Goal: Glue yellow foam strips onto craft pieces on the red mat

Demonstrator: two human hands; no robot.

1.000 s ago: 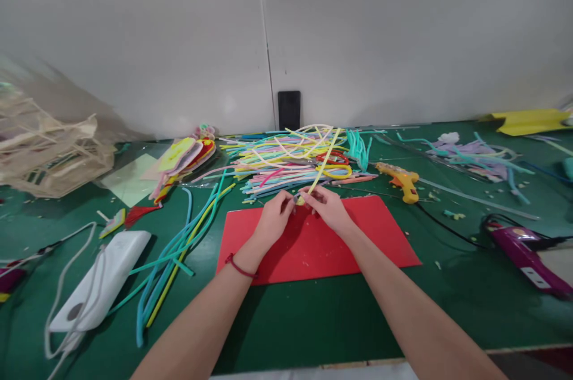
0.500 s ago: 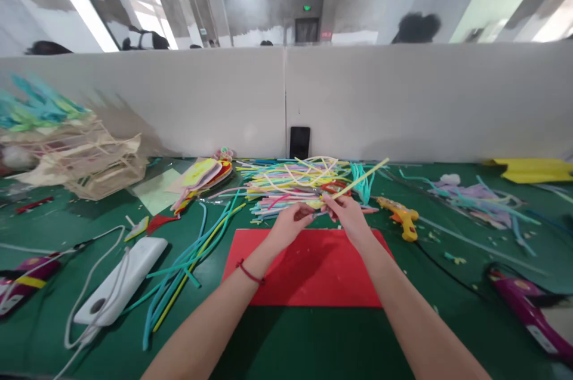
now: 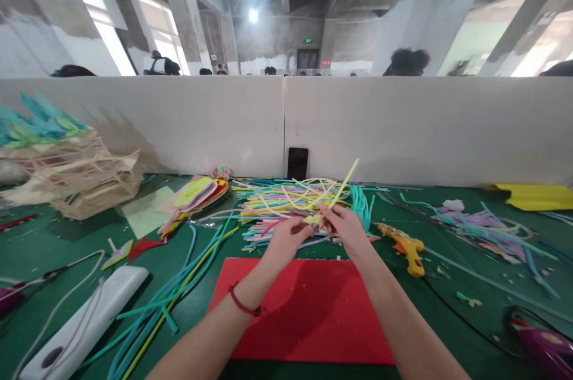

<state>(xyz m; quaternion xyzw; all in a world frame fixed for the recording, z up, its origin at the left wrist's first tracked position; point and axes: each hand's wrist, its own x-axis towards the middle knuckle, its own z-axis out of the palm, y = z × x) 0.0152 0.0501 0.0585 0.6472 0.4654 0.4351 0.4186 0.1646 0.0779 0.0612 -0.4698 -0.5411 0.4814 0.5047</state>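
Both hands meet over the far edge of a red board (image 3: 308, 308). My right hand (image 3: 342, 226) pinches a pale yellow fuzzy stick (image 3: 348, 177), like a pipe cleaner, whose free end points up and to the right. My left hand (image 3: 289, 238) has its fingertips closed on a small pale yellow piece (image 3: 313, 219) at the stick's lower end; its exact shape is partly hidden by the fingers. Just beyond the hands lies a heap of multicoloured fuzzy sticks (image 3: 264, 207), with a teal bundle (image 3: 362, 204) at its right.
A yellow glue gun (image 3: 407, 249) lies to the right, its black cord trailing forward. A white power strip (image 3: 89, 320) and loose blue sticks (image 3: 179, 278) are at left. A phone (image 3: 298, 163) leans on the white partition (image 3: 201, 123). A beige frame model (image 3: 98, 183) stands far left.
The view has tilted up, so the table things sit lower in the picture. The yellow stick has turned to stand more steeply; both hands keep together at its lower end.
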